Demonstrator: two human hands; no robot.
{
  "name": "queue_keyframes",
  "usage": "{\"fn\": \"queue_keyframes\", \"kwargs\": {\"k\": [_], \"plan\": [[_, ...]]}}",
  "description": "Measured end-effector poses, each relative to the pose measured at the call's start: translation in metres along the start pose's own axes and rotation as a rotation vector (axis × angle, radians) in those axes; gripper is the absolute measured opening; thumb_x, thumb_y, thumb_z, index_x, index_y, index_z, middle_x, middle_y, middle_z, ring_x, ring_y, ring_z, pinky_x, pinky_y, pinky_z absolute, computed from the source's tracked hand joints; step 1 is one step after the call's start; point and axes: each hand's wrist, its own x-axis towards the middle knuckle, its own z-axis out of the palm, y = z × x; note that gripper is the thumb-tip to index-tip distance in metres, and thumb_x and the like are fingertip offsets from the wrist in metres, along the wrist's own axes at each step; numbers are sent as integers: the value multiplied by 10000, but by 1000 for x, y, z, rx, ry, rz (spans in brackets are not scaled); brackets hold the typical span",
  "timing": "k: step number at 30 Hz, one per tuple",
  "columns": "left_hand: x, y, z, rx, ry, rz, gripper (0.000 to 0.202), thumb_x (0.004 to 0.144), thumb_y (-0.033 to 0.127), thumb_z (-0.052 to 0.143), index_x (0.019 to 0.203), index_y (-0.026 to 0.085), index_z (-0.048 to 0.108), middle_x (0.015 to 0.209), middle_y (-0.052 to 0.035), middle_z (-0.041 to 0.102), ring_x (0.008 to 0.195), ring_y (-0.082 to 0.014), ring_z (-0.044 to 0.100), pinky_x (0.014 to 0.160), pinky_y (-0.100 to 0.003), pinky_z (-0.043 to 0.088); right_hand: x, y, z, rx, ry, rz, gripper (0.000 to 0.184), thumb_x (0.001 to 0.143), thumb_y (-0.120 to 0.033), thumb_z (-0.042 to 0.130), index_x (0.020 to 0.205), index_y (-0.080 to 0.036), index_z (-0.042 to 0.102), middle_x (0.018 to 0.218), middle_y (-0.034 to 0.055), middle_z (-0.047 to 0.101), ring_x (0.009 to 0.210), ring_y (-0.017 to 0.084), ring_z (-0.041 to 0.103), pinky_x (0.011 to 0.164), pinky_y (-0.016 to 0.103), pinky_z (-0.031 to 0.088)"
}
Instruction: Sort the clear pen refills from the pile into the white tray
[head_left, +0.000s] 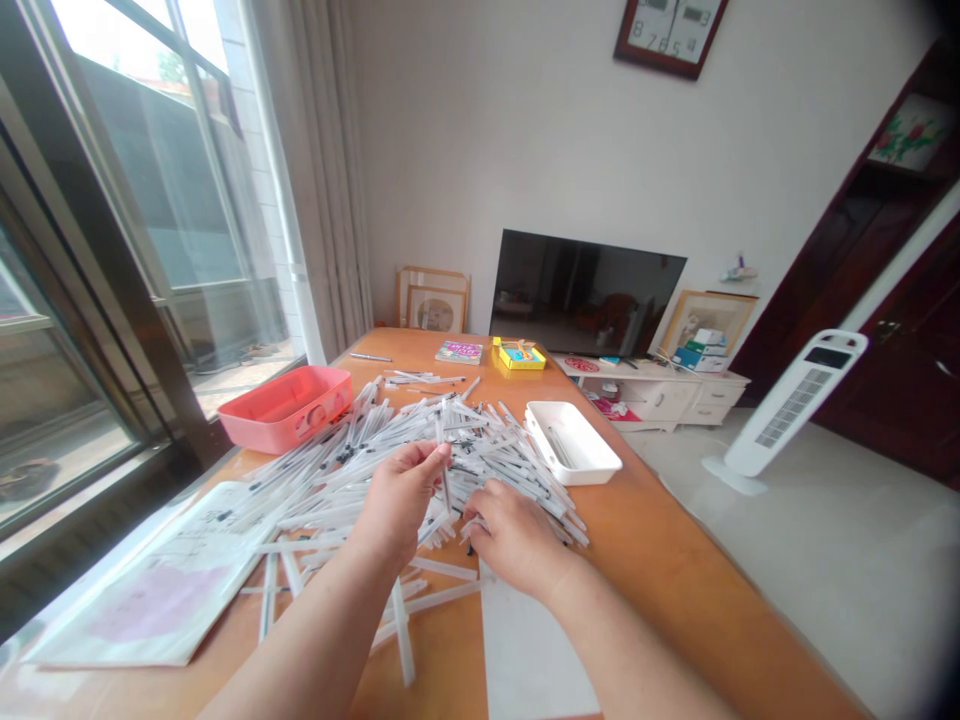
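Observation:
My left hand (pixel 405 490) is closed, with thumb and forefinger pinching a translucent white pen (pixel 445 485) held roughly upright over the heap. A big pile of similar pens (pixel 360 465), several with dark tips or ends, spreads across the table around and beyond both hands. My right hand (pixel 517 530) is at the near right edge of that pile, its fingers curled down and drawn together. A small dark bit shows under its fingertips, but what they grip is too small to make out. Loose clear tubes (pixel 401 630) lie below my left wrist.
Left of the pile stands a red plastic basket (pixel 259 425); on the right, a white tray (pixel 596 476) holds a few thin pieces. A booklet (pixel 157 590), a white sheet (pixel 529 650), a yellow box (pixel 517 362) and a colourful booklet (pixel 459 352) share the wooden table (pixel 697 600).

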Motion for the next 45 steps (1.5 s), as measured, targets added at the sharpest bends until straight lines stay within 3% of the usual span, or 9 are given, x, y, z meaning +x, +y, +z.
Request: {"fn": "queue_keyframes", "kwargs": {"k": [9,17,24,27,34,45], "plan": [[2,-5,-3,-2,35,-32,315,770,480,738,769,178,646,625,31,535,590,-108,427,605,-244,335,1,4,0,69,-22,16,105,838,-235,650,899,-275,725,958,29,661,884,214,617,725,302,390],[3,-5,-3,-5,79,-18,323,777,489,724,777,183,621,656,30,548,609,-107,459,620,-240,349,-1,6,-3,124,13,24,33,838,-205,635,855,-231,644,910,22,667,850,194,617,704,284,386],[6,-8,-2,-77,111,-16,357,759,506,741,781,184,590,724,-5,617,664,-133,543,648,-260,408,-6,3,-11,476,28,116,170,898,-249,581,1065,-231,612,846,-4,694,769,163,632,682,263,434],[5,-10,-1,-96,105,-7,369,753,512,747,767,183,580,714,-1,608,668,-134,549,646,-261,420,-6,1,-11,572,55,124,170,904,-271,579,1055,-224,641,838,-4,698,756,154,630,679,258,445],[3,-10,-1,-142,97,9,394,729,517,771,740,183,563,699,9,591,653,-124,547,633,-254,429,-5,4,-6,600,102,181,164,913,-346,575,986,-226,659,678,-37,642,584,129,538,555,237,390],[0,-13,7,-164,60,-32,405,712,513,789,743,174,569,673,4,606,640,-122,556,656,-269,450,-4,-1,-9,598,175,163,217,911,-351,579,1059,-215,660,768,-11,671,664,143,584,611,243,429]]}}
